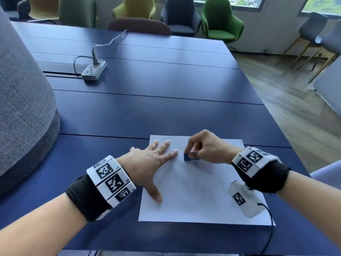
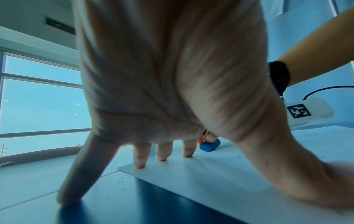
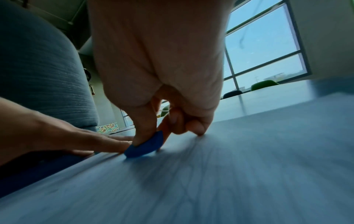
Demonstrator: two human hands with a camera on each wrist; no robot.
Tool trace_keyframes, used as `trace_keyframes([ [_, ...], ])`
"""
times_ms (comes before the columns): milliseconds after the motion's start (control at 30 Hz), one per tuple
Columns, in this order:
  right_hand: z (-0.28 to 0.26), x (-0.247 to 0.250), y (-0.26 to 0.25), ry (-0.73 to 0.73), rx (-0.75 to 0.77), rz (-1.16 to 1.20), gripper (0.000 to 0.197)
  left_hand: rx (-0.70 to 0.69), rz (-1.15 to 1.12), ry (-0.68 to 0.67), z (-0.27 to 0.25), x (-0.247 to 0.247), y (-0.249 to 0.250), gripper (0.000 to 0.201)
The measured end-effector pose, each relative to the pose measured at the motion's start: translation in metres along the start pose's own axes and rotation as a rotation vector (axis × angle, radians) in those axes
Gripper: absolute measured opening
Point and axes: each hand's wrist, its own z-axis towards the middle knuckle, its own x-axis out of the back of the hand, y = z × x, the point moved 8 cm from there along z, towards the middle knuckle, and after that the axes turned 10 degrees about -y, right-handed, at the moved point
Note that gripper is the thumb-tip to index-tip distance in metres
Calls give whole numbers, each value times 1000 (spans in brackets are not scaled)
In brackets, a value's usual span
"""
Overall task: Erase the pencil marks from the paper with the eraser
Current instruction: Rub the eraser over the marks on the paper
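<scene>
A white sheet of paper (image 1: 199, 191) lies on the dark blue table (image 1: 147, 108), with faint pencil marks across its middle. My left hand (image 1: 153, 159) lies flat with fingers spread on the sheet's left part, thumb near the left edge, holding it down. My right hand (image 1: 203, 148) pinches a small blue eraser (image 1: 188, 157) and presses it on the paper's upper middle, just right of the left index fingertip. The eraser (image 2: 209, 146) shows beyond the spread left fingers (image 2: 161, 151) in the left wrist view. Thumb and finger grip the eraser (image 3: 145, 145) in the blurred right wrist view.
A white power strip (image 1: 94, 70) with cable lies on the table far left. A large grey upholstered form (image 1: 24, 98) stands at the left edge. Chairs (image 1: 221, 21) line the far side. A white tagged device (image 1: 243, 198) with a black cable hangs under my right wrist over the paper.
</scene>
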Motion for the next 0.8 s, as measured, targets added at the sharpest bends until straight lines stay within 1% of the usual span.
trace_keyframes([
  [33, -2, -3, 0, -36, -3, -23, 17, 1, 3, 2, 0, 0, 0, 136],
  [67, -1, 0, 0, -20, -7, -42, 17, 3, 11, 3, 0, 0, 0, 136],
  [167, 1, 17, 0, 159, -12, -37, 14, 8, 33, 12, 1, 1, 0, 137],
  [200, -1, 18, 0, 188, -12, -23, 13, 6, 34, 16, 2, 2, 1, 137],
  [233, -4, 14, 0, 172, -7, -15, 13, 5, 33, 16, 2, 2, 1, 137],
  [333, -16, -10, -5, -36, 12, -53, 14, 7, 34, 11, 1, 2, 2, 137],
  [367, -18, -13, -6, -73, 11, -67, 15, 9, 32, 8, 1, 2, 2, 137],
  [400, -17, -10, -7, -55, 7, -74, 15, 10, 32, 5, 1, 2, 2, 137],
  [500, -10, 6, -7, 113, -9, -61, 15, 5, 35, 5, 0, 3, 2, 137],
  [533, -11, 6, -7, 130, -10, -51, 15, 4, 34, 6, 0, 3, 3, 137],
  [567, -12, 3, -6, 111, -6, -46, 16, 4, 33, 6, 0, 3, 2, 137],
  [667, -21, -13, -8, -56, 3, -67, 19, 4, 30, 5, 1, 3, 3, 137],
  [700, -21, -14, -9, -67, 2, -72, 19, 4, 29, 5, 0, 3, 3, 136],
  [733, -20, -10, -8, -31, -2, -68, 19, 3, 30, 4, 0, 3, 3, 136],
  [800, -20, -1, -6, 99, -14, -40, 17, 2, 32, 4, 0, 3, 3, 136],
])
